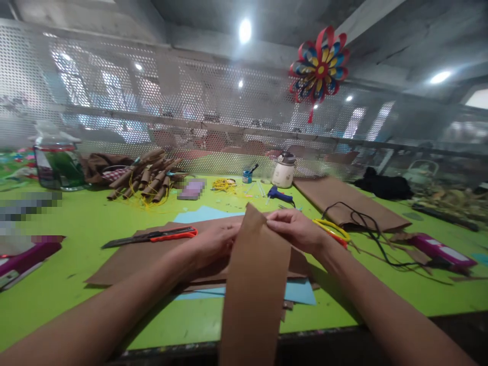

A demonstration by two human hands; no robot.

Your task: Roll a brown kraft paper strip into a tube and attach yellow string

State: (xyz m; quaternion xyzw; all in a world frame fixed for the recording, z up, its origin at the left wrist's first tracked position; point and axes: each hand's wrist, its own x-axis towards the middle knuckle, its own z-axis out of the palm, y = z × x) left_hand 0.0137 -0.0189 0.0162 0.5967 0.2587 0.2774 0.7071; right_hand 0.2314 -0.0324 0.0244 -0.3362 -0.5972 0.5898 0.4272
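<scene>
Between my hands a strip of brown paper (257, 284) stands up, its lower end hanging past the table's front edge. The fingers of my right hand (292, 226) pinch its upper right side near the tip. My left hand (217, 244) is closed at the strip's left side, with some fingertips hidden behind the paper. Under my hands lie sheets of brown paper (129, 262) over light blue paper (301, 292). Scissors with orange handles (175, 234) rest on the brown sheets, left of my left hand. Yellow and orange scissor-like handles (333, 229) show beside my right wrist.
Rolled brown paper tubes (148, 178) with yellow string lie at the back left, near a large jar (57, 162). A blue glue gun (280, 194), a white jug (284, 170) and folded brown paper (351, 201) stand behind. A black cord (371, 229) runs to a purple box (444, 251) at right.
</scene>
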